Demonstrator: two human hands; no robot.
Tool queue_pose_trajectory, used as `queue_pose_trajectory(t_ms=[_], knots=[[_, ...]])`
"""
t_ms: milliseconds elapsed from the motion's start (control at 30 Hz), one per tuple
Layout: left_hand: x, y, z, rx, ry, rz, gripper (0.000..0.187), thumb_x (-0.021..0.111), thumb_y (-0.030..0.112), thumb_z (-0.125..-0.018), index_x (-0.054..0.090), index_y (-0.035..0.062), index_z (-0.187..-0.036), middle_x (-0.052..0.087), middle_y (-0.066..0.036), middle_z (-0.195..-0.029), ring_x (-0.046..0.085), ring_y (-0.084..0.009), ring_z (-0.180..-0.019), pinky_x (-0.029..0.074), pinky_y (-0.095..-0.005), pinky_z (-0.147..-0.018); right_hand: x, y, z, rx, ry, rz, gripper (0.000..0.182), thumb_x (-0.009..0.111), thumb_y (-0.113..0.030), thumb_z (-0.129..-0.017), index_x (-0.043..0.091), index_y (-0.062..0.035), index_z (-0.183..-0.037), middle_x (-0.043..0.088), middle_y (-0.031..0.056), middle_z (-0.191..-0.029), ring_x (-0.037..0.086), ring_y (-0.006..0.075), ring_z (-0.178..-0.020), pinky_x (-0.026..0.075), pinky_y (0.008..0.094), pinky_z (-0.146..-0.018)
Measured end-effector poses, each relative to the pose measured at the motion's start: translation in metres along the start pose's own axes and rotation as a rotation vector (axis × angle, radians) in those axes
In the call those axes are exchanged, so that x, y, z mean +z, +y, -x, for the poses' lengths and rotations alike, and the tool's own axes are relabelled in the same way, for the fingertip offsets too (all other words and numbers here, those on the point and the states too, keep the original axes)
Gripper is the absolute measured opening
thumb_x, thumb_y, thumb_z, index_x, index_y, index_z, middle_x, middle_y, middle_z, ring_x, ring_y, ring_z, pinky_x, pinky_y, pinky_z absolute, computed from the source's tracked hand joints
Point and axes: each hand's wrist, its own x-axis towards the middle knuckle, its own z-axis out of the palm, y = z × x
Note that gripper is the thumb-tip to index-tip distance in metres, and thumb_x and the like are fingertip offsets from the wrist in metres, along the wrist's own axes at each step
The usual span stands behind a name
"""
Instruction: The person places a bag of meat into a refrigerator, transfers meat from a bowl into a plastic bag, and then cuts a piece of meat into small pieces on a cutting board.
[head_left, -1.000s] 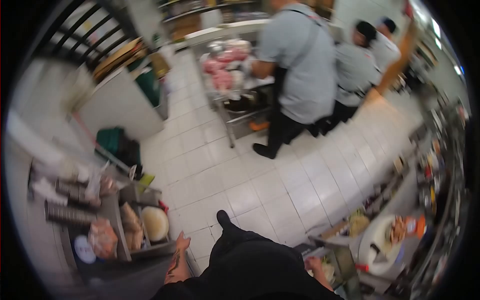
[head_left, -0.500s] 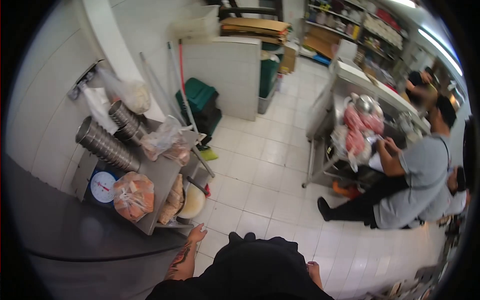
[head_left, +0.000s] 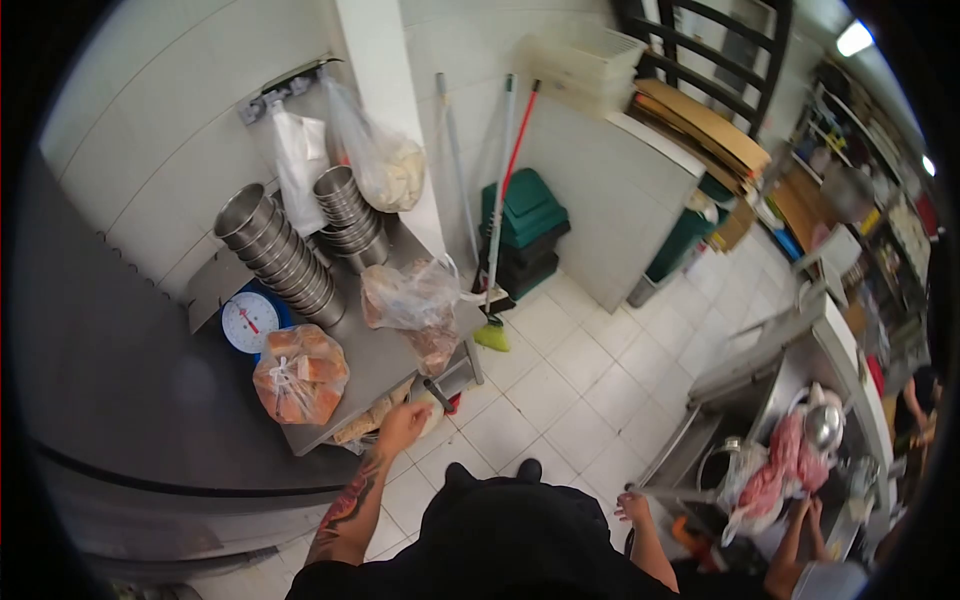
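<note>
My left hand (head_left: pixel 403 425) hangs empty in front of the steel table (head_left: pixel 390 345), its fingers loosely bent. Just past its fingertips is a dark handle (head_left: pixel 440 393) by a pale round container under the table, apart from the hand as far as I can tell. On the tabletop lie a tied clear bag of orange-brown pieces (head_left: pixel 300 375) and a crumpled plastic bag (head_left: pixel 412 305) with pinkish contents. My right hand (head_left: pixel 632 507) hangs low at my other side, empty with fingers apart, near the leg of the steel counter.
Stacked steel containers (head_left: pixel 280 255) and a dial scale (head_left: pixel 250 322) stand on the table. A broom (head_left: pixel 492 333) and poles lean by a green bin (head_left: pixel 530 210). At right, a co-worker's hands (head_left: pixel 808 515) are beside bags of pink meat (head_left: pixel 790 455). White floor tiles (head_left: pixel 560 350) lie between.
My view has turned left, so the table now sits nearer the middle. My left hand has risen toward the table's front edge, its fingers more bent. More of my right hand shows.
</note>
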Motion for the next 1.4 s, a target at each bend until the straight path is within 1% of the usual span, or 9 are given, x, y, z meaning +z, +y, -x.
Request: queue_pose_trajectory(t_ms=[233,400,600,700,800,1033,1133,1267,1400], knots=[[-0.158,0.030,-0.199,0.251,0.685,-0.336,0.051,0.073,0.009,-0.086,0.059,-0.0026,-0.133,0.052,-0.026,-0.145,0.048,-0.0481,-0.138,0.039,-0.0529,-0.117,-0.004,-0.265,-0.159,-0.499,-0.054,0.500,0.023,0.071,-0.020,-0.096,0.071,0.0002,-0.107,0.072,0.0083,-0.088,0.077,0.0238,-0.068,0.057,0.0314,-0.054],[-0.270,0.032,-0.325,-0.116,0.764,-1.147,0.040,0.074,0.015,-0.086,0.062,0.0059,-0.123,0.057,-0.018,-0.135,0.049,-0.0396,-0.139,0.042,-0.0562,-0.111,0.024,-0.396,-0.126,-0.752,0.001,0.200,0.021,0.067,-0.017,-0.101,0.070,-0.0026,-0.116,0.074,0.0096,-0.091,0.077,0.0204,-0.071,0.055,0.0303,-0.053],[-0.355,-0.014,-0.395,-0.469,0.790,-1.563,0.021,0.056,0.025,-0.101,0.068,0.0139,-0.114,0.061,-0.005,-0.114,0.058,-0.0270,-0.116,0.046,-0.0514,-0.095,0.051,-0.331,-0.118,-0.787,0.029,0.367,0.022,0.065,-0.022,-0.105,0.072,-0.0026,-0.110,0.074,0.0061,-0.082,0.073,0.0160,-0.066,0.055,0.0318,-0.055],[-0.375,-0.030,-0.399,-0.595,0.761,-1.551,0.017,0.057,0.022,-0.101,0.071,0.0142,-0.107,0.065,-0.004,-0.107,0.063,-0.0246,-0.105,0.050,-0.0465,-0.086,0.047,-0.217,-0.179,-0.644,-0.116,0.854,0.031,0.072,-0.031,-0.094,0.075,-0.0061,-0.112,0.079,0.0165,-0.103,0.075,0.0378,-0.097,0.059,0.0471,-0.083],[-0.385,-0.043,-0.402,-0.589,0.765,-1.467,0.016,0.058,0.018,-0.101,0.073,0.0144,-0.099,0.069,-0.005,-0.100,0.070,-0.0245,-0.096,0.054,-0.0436,-0.077,0.040,-0.105,-0.223,-0.156,-0.269,0.848,0.029,0.066,-0.025,-0.096,0.075,-0.0127,-0.120,0.075,0.0164,-0.119,0.072,0.0311,-0.115,0.058,0.0438,-0.093],[-0.397,0.020,-0.389,-0.400,0.902,-0.875,0.014,0.062,0.001,-0.093,0.063,0.0032,-0.106,0.070,-0.022,-0.104,0.071,-0.0442,-0.097,0.057,-0.0532,-0.081,-0.006,-0.296,-0.279,-0.084,-0.510,0.826,0.023,0.063,-0.027,-0.101,0.073,-0.0144,-0.118,0.075,0.0110,-0.108,0.075,0.0312,-0.104,0.058,0.0520,-0.087],[-0.404,0.055,-0.391,-0.248,1.057,-0.732,0.021,0.062,-0.002,-0.089,0.062,0.0027,-0.110,0.070,-0.025,-0.102,0.068,-0.0472,-0.096,0.055,-0.0549,-0.082,-0.020,-0.364,-0.417,0.319,-0.605,0.363,0.015,0.060,-0.023,-0.104,0.070,-0.0149,-0.113,0.072,0.0074,-0.097,0.076,0.0353,-0.087,0.058,0.0616,-0.073],[-0.404,0.040,-0.381,-0.082,0.894,-0.971,0.026,0.065,-0.004,-0.082,0.066,0.0024,-0.107,0.070,-0.022,-0.100,0.069,-0.0444,-0.099,0.056,-0.0529,-0.083,-0.010,-0.514,-0.530,-0.412,-0.332,0.810,0.010,0.062,-0.015,-0.103,0.066,-0.0110,-0.110,0.073,0.0110,-0.093,0.077,0.0294,-0.073,0.062,0.0442,-0.053],[-0.330,0.042,-0.339,-0.401,0.572,-0.920,0.023,0.067,-0.003,-0.079,0.070,0.0041,-0.101,0.071,-0.022,-0.098,0.070,-0.0427,-0.097,0.056,-0.0528,-0.082,0.055,-0.674,-0.487,-1.161,-0.149,0.960,0.026,0.066,-0.027,-0.100,0.072,-0.0041,-0.109,0.076,0.0215,-0.102,0.078,0.0347,-0.089,0.061,0.0440,-0.076]])
